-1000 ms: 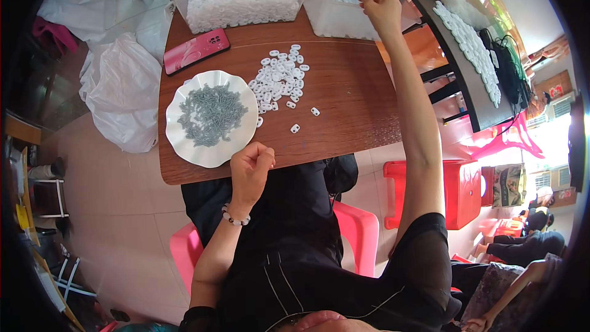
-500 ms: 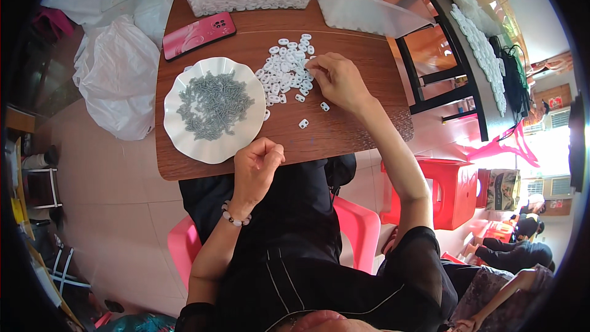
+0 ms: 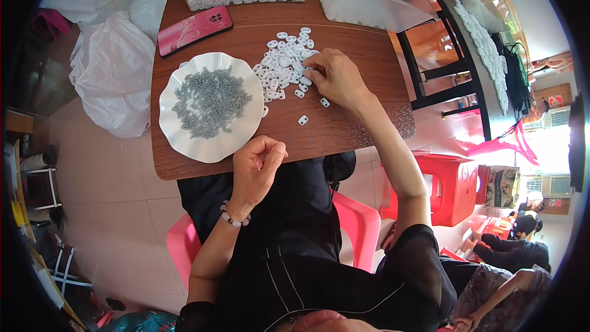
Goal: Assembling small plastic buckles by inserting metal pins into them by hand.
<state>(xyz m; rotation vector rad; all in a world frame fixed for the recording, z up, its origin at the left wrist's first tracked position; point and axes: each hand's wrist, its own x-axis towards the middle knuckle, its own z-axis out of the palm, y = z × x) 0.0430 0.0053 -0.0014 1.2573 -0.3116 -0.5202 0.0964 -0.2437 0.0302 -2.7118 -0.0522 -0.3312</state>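
Wood-grain bench (image 3: pixel 359 129) under right grip (image 3: pixel 337 78), its near edge by left grip (image 3: pixel 255 165). Right: bent, tips at right edge of white two-hole pieces (image 3: pixel 283 66), pile just left of it; can't tell if one's pinched. Left: curled in, can't tell whether anything's inside. Scalloped plate (image 3: pixel 246 130) of slim grey bits (image 3: pixel 212 103) just ahead-left of left grip; pink phone (image 3: pixel 193 31) beyond plate.

A pink phone (image 3: pixel 195 31) lies back up and aslant on the wooden table (image 3: pixel 356 129), by its left edge toward the far corner. Off that left edge sits a crumpled white plastic bag (image 3: pixel 114 77). A pink chair (image 3: pixel 359 227) stands at the near edge; past the near right corner are a red stool (image 3: pixel 458 190) and, farther off, a patterned bag (image 3: pixel 503 186).
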